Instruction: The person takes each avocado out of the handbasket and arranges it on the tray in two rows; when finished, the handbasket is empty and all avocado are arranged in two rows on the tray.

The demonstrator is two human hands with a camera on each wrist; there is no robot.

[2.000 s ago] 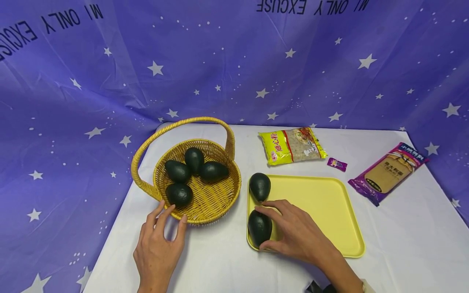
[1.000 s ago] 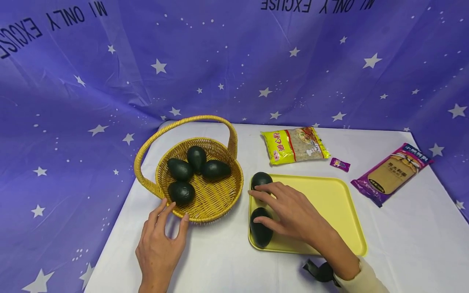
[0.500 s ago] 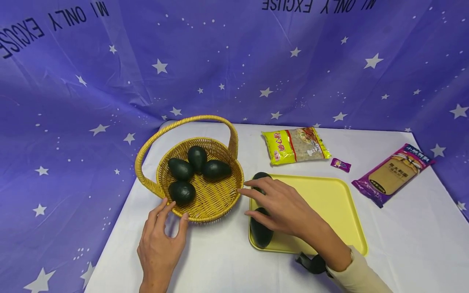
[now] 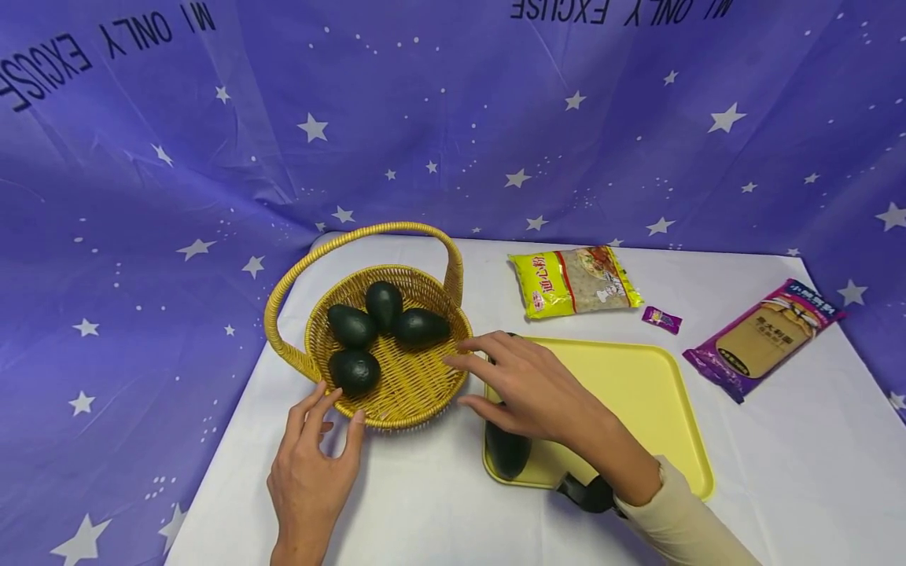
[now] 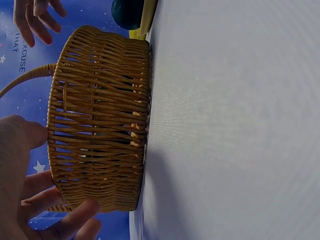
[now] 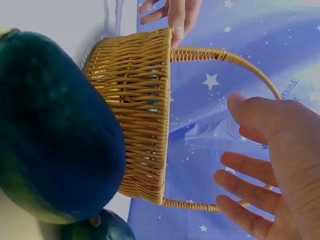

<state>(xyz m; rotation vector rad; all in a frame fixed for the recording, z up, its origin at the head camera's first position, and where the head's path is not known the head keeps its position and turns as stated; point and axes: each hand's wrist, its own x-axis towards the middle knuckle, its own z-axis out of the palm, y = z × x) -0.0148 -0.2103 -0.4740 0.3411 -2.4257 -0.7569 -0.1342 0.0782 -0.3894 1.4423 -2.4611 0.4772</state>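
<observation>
A yellow wicker basket [image 4: 406, 425] with a tall handle holds several dark green avocados [image 4: 354, 371]. My left hand [image 4: 311, 475] rests its thumb and fingertips on the basket's near rim, fingers spread. My right hand [image 4: 527, 389] hovers between the basket and the yellow tray [image 4: 623, 385], fingers loosely spread and nothing held; its fingertips reach over the basket's right rim. Beneath it on the tray's left side lies one avocado [image 4: 508, 456]; another is mostly hidden by the hand. In the right wrist view, an avocado [image 6: 60, 125] looms close, a second avocado [image 6: 102, 227] below it.
Behind the tray lie a yellow pasta bag [image 4: 575, 281] and a small purple packet [image 4: 661, 319]. A purple noodle pack [image 4: 764, 338] is at the right. A black device [image 4: 591, 494] hangs under my right wrist. Starry blue cloth [image 4: 453, 118] rises behind the white table.
My right hand has let go of the nearer avocado on the tray, lifted and moved left toward the basket. The left hand stays at the rim; the avocados look unmoved.
</observation>
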